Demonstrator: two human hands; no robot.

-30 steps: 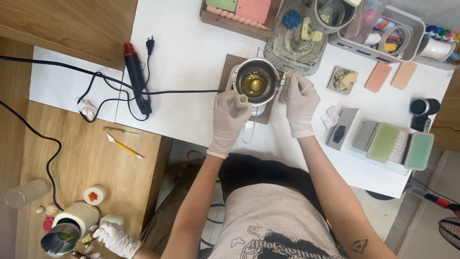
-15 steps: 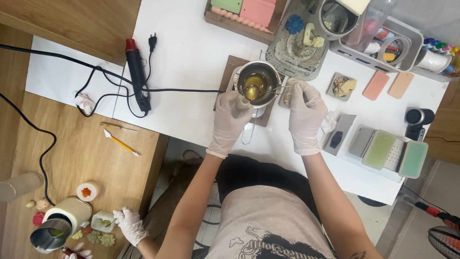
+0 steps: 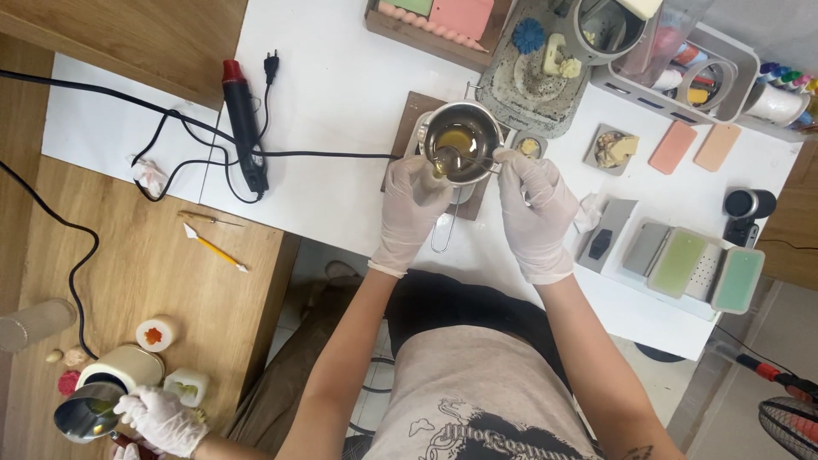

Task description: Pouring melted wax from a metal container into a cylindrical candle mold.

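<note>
1. Head camera looks down on two gloved hands at a small metal pot (image 3: 461,143) of yellow melted stuff.
2. Left hand (image 3: 412,202) has its fingers curled shut on the pot's near rim, by the wire handle (image 3: 443,232).
3. Right hand (image 3: 535,200) pinches a thin stick (image 3: 474,158) that reaches into the yellow pool.
4. To do this well, I think the left hand should keep the pot level while the stick moves slowly, so nothing spills.
5. The pot sits on a brown board (image 3: 414,115) on the white table (image 3: 341,85), near the table's front edge.
6. Open room lies to the left, up to the black cord (image 3: 332,155) and heat gun (image 3: 244,126).
7. The right side is crowded with trays (image 3: 692,264) and a grey dish (image 3: 520,94).
8. Another person's gloved hand (image 3: 162,419) holds a metal cup (image 3: 85,413) far off on the wooden table (image 3: 128,273).
</note>
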